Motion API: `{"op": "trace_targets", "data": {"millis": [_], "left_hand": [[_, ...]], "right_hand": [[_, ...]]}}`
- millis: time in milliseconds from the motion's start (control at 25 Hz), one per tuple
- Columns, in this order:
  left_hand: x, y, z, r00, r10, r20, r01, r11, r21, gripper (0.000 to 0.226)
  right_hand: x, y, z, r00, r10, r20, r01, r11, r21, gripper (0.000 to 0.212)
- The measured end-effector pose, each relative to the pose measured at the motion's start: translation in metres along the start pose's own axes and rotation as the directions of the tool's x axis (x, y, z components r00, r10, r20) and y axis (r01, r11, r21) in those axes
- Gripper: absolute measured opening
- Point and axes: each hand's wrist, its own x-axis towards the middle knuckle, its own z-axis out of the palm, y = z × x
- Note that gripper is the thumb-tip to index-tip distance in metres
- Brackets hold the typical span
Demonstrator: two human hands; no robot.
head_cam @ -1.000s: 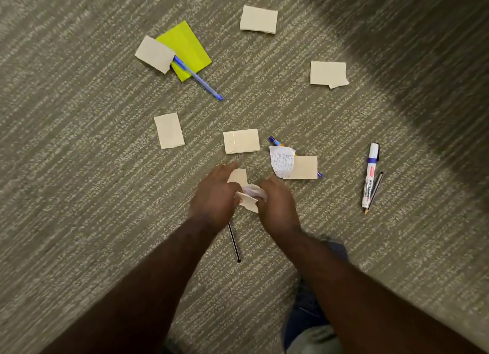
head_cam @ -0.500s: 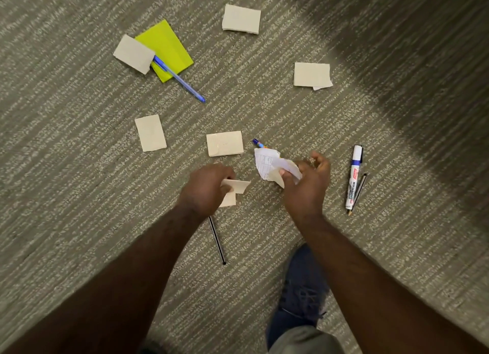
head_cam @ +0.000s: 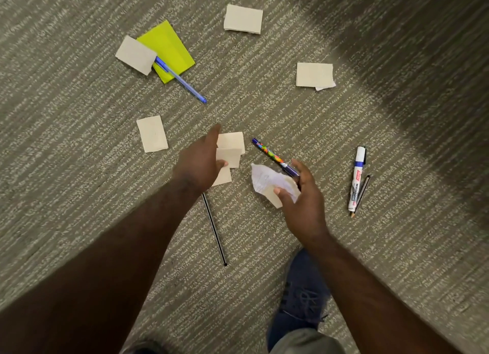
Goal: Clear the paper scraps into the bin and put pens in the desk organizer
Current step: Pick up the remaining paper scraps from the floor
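Observation:
My left hand (head_cam: 201, 163) grips two beige paper scraps (head_cam: 229, 160) and reaches over a third beige scrap (head_cam: 232, 140) on the carpet. My right hand (head_cam: 304, 203) holds a crumpled white paper (head_cam: 267, 179) together with a beige scrap. A patterned pen (head_cam: 270, 152) lies just beyond my right fingers. More beige scraps lie at the left (head_cam: 152, 133), top (head_cam: 243, 19), right (head_cam: 314, 74) and upper left (head_cam: 135, 54), the last on a yellow-green sheet (head_cam: 172, 46). A blue pen (head_cam: 182, 80), a thin black pen (head_cam: 214, 232), a whiteboard marker (head_cam: 357, 179) and a pencil (head_cam: 361, 195) lie about.
Everything lies on grey striped carpet (head_cam: 79, 168). My dark blue shoe (head_cam: 301, 295) stands at the bottom, under my right arm. A dark shadowed band (head_cam: 436, 62) crosses the upper right. No bin or organizer is in view.
My right hand lifted the white paper and beige scrap off the patterned pen, baring it. My left hand moved forward with its scraps toward the middle scrap.

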Motion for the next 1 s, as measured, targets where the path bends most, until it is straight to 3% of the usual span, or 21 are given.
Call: {"op": "trace_targets", "data": {"millis": [200, 400, 520, 640, 760, 840, 1000], "left_hand": [[0.012, 0.005, 0.004, 0.995, -0.059, -0.084, 0.056, 0.997, -0.044, 0.051], [0.003, -0.002, -0.006, 0.984, -0.115, -0.136, 0.075, 0.961, -0.265, 0.028], [-0.004, -0.024, -0.02, 0.925, -0.24, -0.295, 0.138, 0.934, -0.329, 0.026], [-0.004, -0.058, -0.036, 0.844, -0.33, -0.423, 0.274, 0.943, -0.188, 0.036], [0.004, -0.08, -0.044, 0.884, -0.261, -0.387, 0.266, 0.963, -0.044, 0.04], [0.01, -0.085, -0.045, 0.91, -0.21, -0.358, 0.211, 0.977, -0.035, 0.042], [0.012, -0.085, -0.044, 0.893, -0.196, -0.404, 0.193, 0.98, -0.049, 0.041]], "right_hand": [[0.013, -0.01, 0.012, 0.995, -0.098, 0.032, 0.103, 0.974, -0.203, 0.03], [0.009, -0.012, 0.012, 0.983, -0.181, 0.025, 0.183, 0.966, -0.184, 0.024], [0.005, -0.01, 0.015, 0.984, -0.179, 0.02, 0.179, 0.966, -0.186, 0.023], [0.0, -0.013, 0.023, 0.986, -0.159, 0.052, 0.165, 0.976, -0.142, 0.022], [-0.005, -0.018, 0.031, 0.984, -0.168, 0.067, 0.176, 0.975, -0.134, 0.021], [-0.007, -0.021, 0.035, 0.982, -0.179, 0.065, 0.186, 0.973, -0.135, 0.021], [-0.015, -0.02, 0.034, 0.987, -0.157, 0.047, 0.16, 0.983, -0.086, 0.022]]}}
